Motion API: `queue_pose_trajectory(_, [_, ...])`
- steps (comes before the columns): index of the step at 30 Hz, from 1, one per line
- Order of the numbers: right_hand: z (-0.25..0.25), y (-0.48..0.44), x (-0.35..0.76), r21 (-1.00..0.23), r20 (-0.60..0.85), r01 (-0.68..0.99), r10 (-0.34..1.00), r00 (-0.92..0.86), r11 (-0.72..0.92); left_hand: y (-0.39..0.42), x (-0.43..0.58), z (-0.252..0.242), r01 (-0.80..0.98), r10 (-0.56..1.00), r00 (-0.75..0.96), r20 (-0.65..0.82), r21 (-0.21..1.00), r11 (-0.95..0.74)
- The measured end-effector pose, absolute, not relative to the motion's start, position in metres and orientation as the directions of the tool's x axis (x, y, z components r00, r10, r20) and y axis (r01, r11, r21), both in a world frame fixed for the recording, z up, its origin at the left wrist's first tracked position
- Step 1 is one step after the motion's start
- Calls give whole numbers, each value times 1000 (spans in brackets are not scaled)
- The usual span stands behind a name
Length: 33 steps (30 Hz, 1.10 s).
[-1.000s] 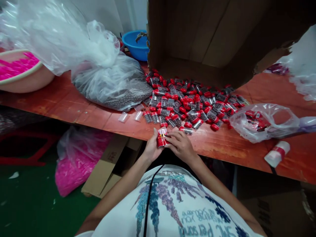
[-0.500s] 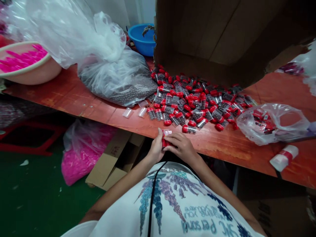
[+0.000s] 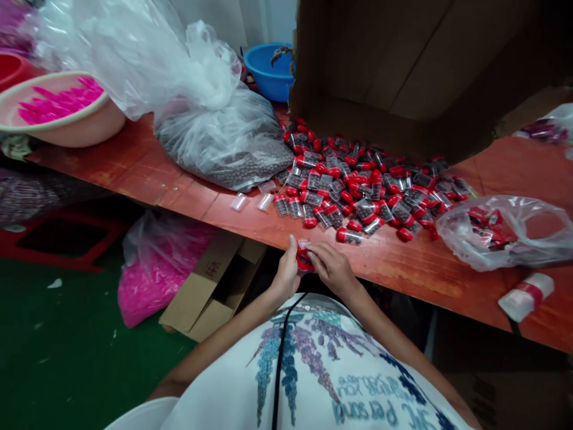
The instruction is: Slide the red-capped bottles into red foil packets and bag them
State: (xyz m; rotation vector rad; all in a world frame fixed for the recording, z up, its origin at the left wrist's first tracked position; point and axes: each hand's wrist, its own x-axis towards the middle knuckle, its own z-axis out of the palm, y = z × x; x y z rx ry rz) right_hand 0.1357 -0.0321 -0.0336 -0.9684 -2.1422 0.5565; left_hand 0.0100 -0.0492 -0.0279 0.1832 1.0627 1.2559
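Observation:
My left hand (image 3: 286, 272) and my right hand (image 3: 332, 269) meet at the near edge of the red wooden table (image 3: 134, 170), both closed around one small red packet (image 3: 304, 260). Most of the packet is hidden by my fingers. Just beyond them lies a heap of several small clear tubes with red caps (image 3: 358, 182), filled with dark beads. Two empty clear tubes (image 3: 250, 202) lie apart to the left of the heap.
A big cardboard box (image 3: 403, 71) lies on its side behind the heap. A clear bag of dark beads (image 3: 224, 143), a pink basin (image 3: 62, 110), a blue bowl (image 3: 268, 68), a bag with red packets (image 3: 501, 230) and a tape roll (image 3: 526, 295) surround it. Pink bag (image 3: 156, 275) and box below.
My fingers have closed further over the red packet, which showed more a second ago. The view has shifted, so everything sits a little more to the right.

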Motion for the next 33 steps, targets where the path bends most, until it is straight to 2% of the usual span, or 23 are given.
queue_pose_trajectory(2, [-32,-35,133,-615,438,454,758,-483,645,-48,7,-29,-679,834,-96,-543,649,344])
queue_pose_trajectory(7, [-38,-40,125,-419,549,463,624,-556,781,-47,1,-31,-665,830,-163,-533,681,307])
queue_pose_trajectory(10, [-38,-37,124,-441,555,461,638,-534,770,-47,-5,-28,-667,837,-159,-524,682,300])
queue_pose_trajectory(12, [-36,-34,125,-531,516,459,702,-492,712,-48,-11,-24,-693,861,-107,-498,658,295])
queue_pose_trajectory(15, [-34,-30,125,-768,344,433,874,-344,472,-49,-21,-19,-729,915,-127,-384,661,177])
queue_pose_trajectory(17, [-36,-28,120,-925,104,330,962,-254,187,-51,-24,-16,-722,932,-196,-304,688,73])
queue_pose_trajectory(19, [-39,-24,115,-979,-145,176,953,-266,-100,-56,-24,-14,-702,946,-218,-241,712,20])
queue_pose_trajectory(21, [-41,-19,111,-965,-259,54,907,-331,-256,-62,-23,-11,-689,966,-162,-202,724,36])
queue_pose_trajectory(24, [-39,-9,110,-979,-183,-12,906,-381,-203,-71,-26,-6,-721,975,-5,-223,677,151])
queue_pose_trajectory(27, [-34,-4,112,-996,-78,71,888,-453,-51,-74,-37,-4,-729,910,106,-400,591,345])
queue_pose_trajectory(29, [-32,-5,111,-989,-38,141,869,-494,36,-72,-47,-6,-663,838,176,-517,568,489])
queue_pose_trajectory(31, [-31,-9,108,-978,-3,180,858,-513,104,-70,-54,-10,-589,786,246,-567,556,586])
queue_pose_trajectory(33, [-33,-15,103,-965,23,216,863,-505,152,-69,-57,-14,-580,788,254,-561,564,588])
